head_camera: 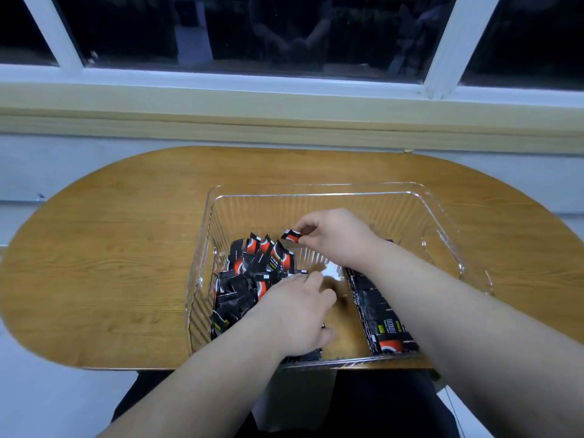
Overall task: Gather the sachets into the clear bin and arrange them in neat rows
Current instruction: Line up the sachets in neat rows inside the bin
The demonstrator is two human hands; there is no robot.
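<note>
The arranging step is in hand. The sachets seem all gathered inside the clear bin (442, 213), which stands at the near edge of the table (110, 248). The right hand (335, 238) pinches a single sachet (292, 236) over the bin's middle. The left hand (294, 314) lies on the loose heap (246, 279) by the left wall; whether its fingers grasp anything, I cannot tell. Next, I judge, the sachet must join the row (382, 317) at the right side, edge to edge. The packets are black, red-marked and thin.

Oval wooden table (104, 248), white-framed window (252, 74) behind, pale sill (284, 105)
</note>
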